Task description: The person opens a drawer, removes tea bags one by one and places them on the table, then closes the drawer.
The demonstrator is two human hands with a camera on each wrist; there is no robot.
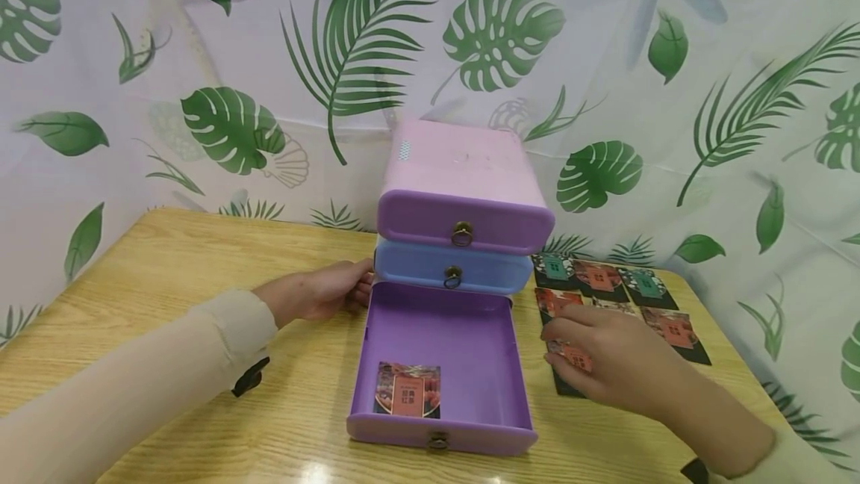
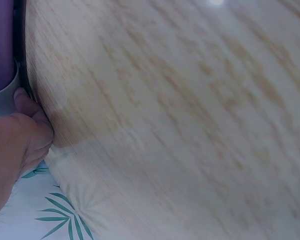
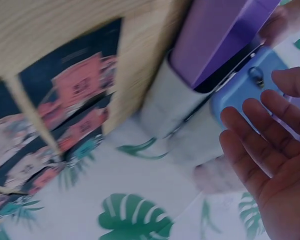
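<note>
A small drawer chest (image 1: 463,163) has pink, blue and purple tiers. Its purple bottom drawer (image 1: 463,349) is pulled out, and a flat square packet with a red label (image 1: 407,392) lies in the front left of it. My left hand (image 1: 329,291) touches the chest's left side beside the blue drawer (image 1: 416,264), fingers loosely bent. To the right of the drawer, my right hand (image 1: 614,357) is over the laid-out packets and partly covers a red-labelled packet (image 1: 571,355). In the right wrist view its fingers (image 3: 250,132) are spread, with nothing held.
Several dark packets with red and green labels, such as a green-labelled packet (image 1: 648,286), lie in rows on the wooden table (image 1: 269,409) right of the chest. A leaf-printed cloth (image 1: 269,36) hangs right behind the table. Ring pulls (image 1: 461,234) stick out from the drawer fronts.
</note>
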